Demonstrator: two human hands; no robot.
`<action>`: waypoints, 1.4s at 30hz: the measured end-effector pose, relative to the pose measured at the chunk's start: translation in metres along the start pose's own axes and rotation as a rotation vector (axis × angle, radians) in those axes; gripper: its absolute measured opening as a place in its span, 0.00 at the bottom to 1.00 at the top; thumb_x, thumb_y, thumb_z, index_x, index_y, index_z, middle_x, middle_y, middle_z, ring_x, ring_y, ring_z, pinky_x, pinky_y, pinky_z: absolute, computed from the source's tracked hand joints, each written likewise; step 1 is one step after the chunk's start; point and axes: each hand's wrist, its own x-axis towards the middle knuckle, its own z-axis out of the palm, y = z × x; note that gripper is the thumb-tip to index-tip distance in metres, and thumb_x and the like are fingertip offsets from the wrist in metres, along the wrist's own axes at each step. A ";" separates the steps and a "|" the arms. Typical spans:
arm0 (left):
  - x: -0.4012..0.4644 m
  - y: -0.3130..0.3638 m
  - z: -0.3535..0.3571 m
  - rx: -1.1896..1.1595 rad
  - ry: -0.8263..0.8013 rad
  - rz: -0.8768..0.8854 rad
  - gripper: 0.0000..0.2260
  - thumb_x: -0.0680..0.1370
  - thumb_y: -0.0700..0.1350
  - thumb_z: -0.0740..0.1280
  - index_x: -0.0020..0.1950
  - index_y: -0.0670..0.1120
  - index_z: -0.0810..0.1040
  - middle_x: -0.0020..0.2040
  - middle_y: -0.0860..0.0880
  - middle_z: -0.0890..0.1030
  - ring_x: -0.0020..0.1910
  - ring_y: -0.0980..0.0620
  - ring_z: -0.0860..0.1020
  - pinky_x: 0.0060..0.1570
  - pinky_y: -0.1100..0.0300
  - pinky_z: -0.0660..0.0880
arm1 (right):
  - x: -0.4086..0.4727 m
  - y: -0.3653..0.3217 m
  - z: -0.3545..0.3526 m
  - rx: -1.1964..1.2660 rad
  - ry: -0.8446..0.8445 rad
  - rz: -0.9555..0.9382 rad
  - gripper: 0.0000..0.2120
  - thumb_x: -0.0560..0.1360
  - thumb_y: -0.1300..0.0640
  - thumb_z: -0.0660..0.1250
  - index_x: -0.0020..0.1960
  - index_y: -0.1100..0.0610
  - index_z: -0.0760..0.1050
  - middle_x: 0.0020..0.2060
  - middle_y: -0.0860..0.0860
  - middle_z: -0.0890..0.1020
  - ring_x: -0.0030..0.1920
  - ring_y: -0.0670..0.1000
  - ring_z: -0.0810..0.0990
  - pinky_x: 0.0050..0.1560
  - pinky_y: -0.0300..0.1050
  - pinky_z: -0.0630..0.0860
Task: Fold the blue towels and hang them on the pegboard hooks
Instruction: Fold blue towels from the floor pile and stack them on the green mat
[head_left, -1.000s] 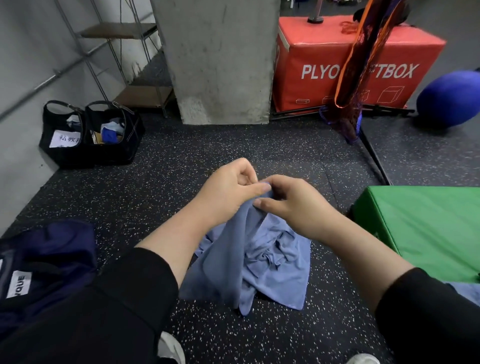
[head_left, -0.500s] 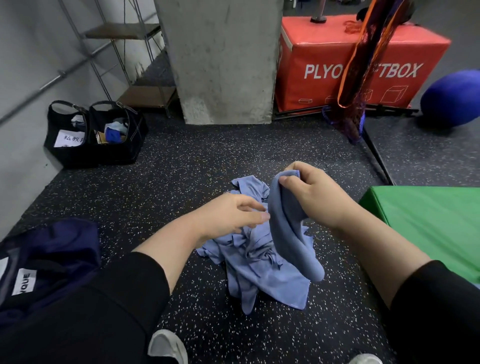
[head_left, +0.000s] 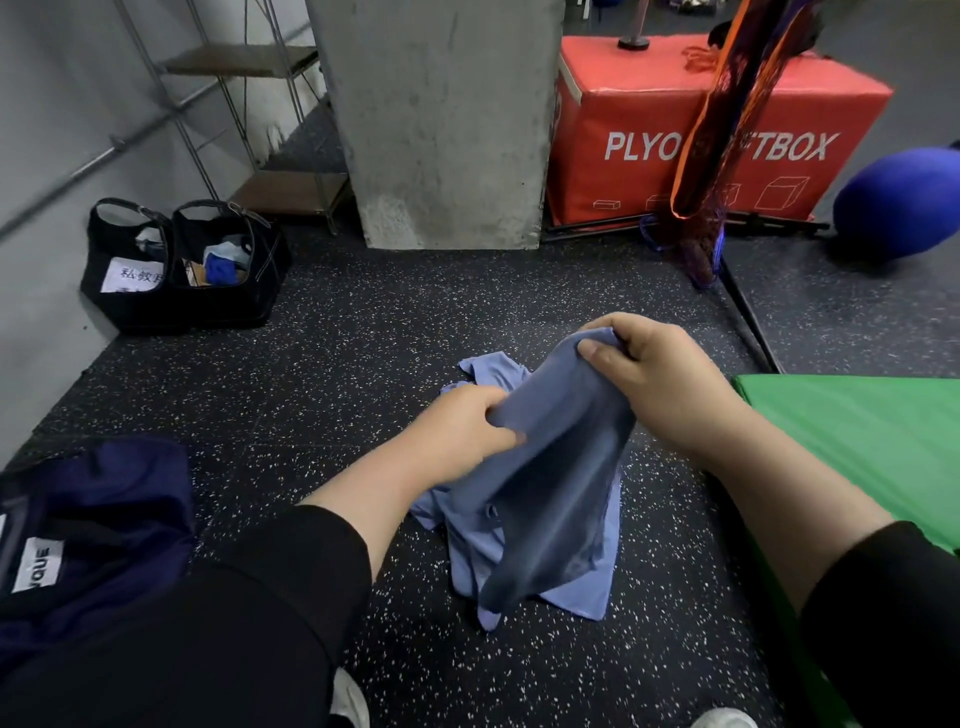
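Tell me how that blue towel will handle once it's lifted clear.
The towel is probably floppy: it sags between the left hand and right hand. It likely weighs little, since pinches hold it up. Its lower part, bunched on the floor, may trail.

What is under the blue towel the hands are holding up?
More crumpled blue cloth lies beneath the lifted towel on the speckled floor. Its middle is hidden.

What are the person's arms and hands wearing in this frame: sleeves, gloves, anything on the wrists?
Both arms wear plain black long sleeves pushed up, leaving the forearms bare. The left hand and right hand are bare: no gloves, rings, watch or wristband show.
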 end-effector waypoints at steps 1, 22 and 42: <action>-0.001 -0.003 -0.003 0.065 -0.019 -0.031 0.12 0.75 0.46 0.73 0.40 0.42 0.74 0.33 0.49 0.72 0.32 0.51 0.66 0.32 0.56 0.62 | 0.000 0.001 -0.002 0.028 0.024 0.000 0.05 0.81 0.55 0.66 0.49 0.51 0.81 0.41 0.47 0.85 0.44 0.48 0.82 0.50 0.50 0.77; -0.019 -0.051 -0.065 -0.180 0.591 -0.109 0.11 0.83 0.50 0.65 0.47 0.43 0.77 0.41 0.46 0.78 0.39 0.50 0.72 0.39 0.55 0.68 | -0.001 0.039 -0.020 0.110 0.293 0.257 0.09 0.74 0.42 0.64 0.45 0.46 0.78 0.34 0.47 0.78 0.37 0.52 0.75 0.46 0.67 0.79; -0.014 -0.040 -0.069 -0.081 0.572 -0.094 0.12 0.83 0.55 0.61 0.44 0.49 0.69 0.38 0.41 0.81 0.38 0.40 0.82 0.44 0.44 0.80 | 0.009 0.053 -0.016 0.243 0.287 0.301 0.17 0.71 0.36 0.62 0.51 0.44 0.79 0.45 0.53 0.83 0.46 0.54 0.79 0.55 0.70 0.78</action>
